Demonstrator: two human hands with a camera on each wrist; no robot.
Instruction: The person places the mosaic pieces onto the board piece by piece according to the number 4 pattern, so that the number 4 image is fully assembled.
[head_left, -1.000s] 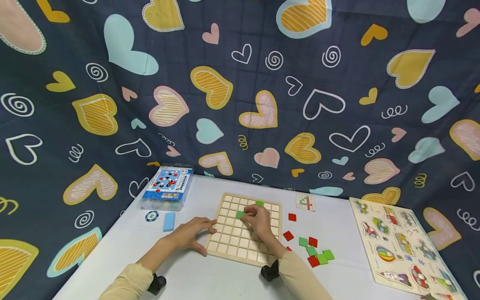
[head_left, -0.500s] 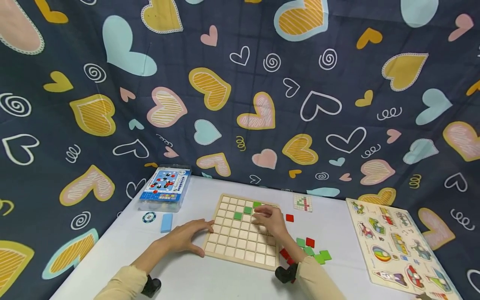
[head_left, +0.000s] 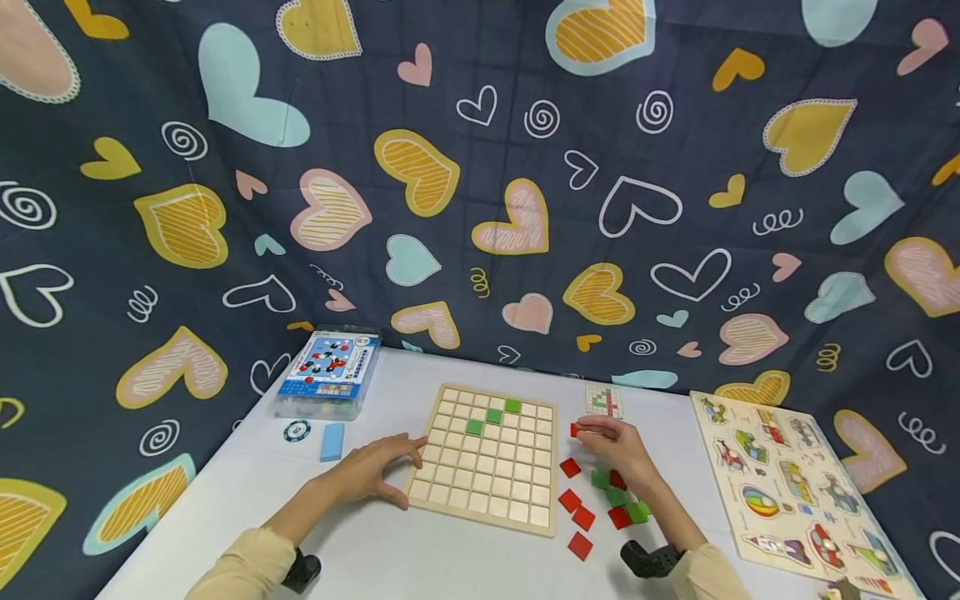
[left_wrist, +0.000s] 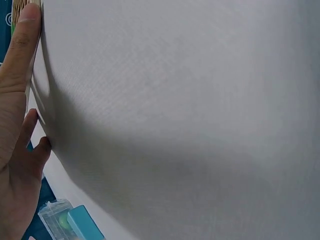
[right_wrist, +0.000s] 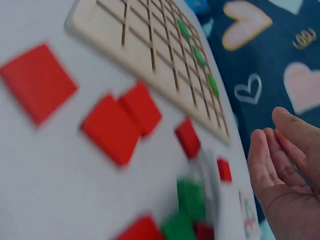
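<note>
A square wooden grid board (head_left: 483,467) lies on the white table with three green tiles (head_left: 493,416) set in a diagonal near its far side. At the board's left edge rests my left hand (head_left: 367,473), fingers spread and thumb by the near left corner; the left wrist view shows its thumb (left_wrist: 26,42) along the edge. My right hand (head_left: 621,450) is over the table right of the board, its fingertips beside a red tile (head_left: 574,430). In the right wrist view that hand (right_wrist: 290,165) has loosely bent fingers with nothing between them.
Several red tiles (head_left: 580,546) and a cluster of green tiles (head_left: 616,497) lie right of the board. Behind them is a small pattern card (head_left: 603,400). A picture puzzle board (head_left: 795,492) lies far right. A boxed kit (head_left: 330,372), a poker chip (head_left: 297,431) and a blue block (head_left: 332,442) stand left.
My right hand let go of a green tile on the board, then moved right, off the board, to the red tile. The left hand stays at the board's edge.
</note>
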